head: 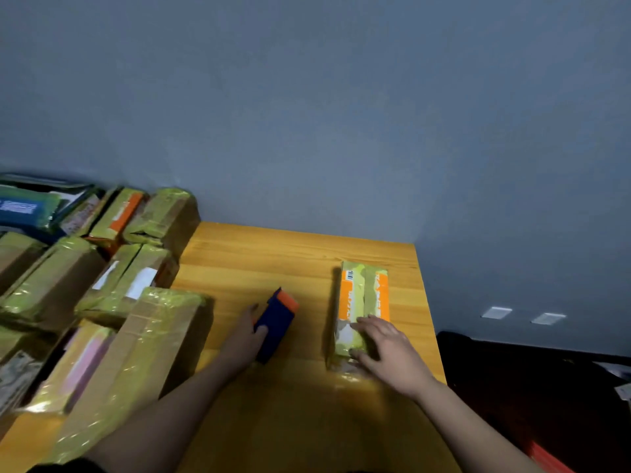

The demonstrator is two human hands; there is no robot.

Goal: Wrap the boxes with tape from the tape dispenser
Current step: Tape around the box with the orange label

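A honey-coloured wooden worktop fills the lower middle of the frame, pushed into a corner of plain blue-grey wall. Near the centre, the left hand grips a dark blue tape dispenser with an orange front end, its fingers curled round the body as it lies on the wood. To the right, well apart from it, stands a long orange-and-white carton wrapped in yellowish-green tape, running away from the viewer. The right hand rests on the carton's near end with fingers relaxed and spread. At the left edge of the frame, a heap of brown cardboard boxes bound in the same greenish tape crowds the worktop's side. At lower right lies a dark area, too dim to make out, with two pale wall plates above it.
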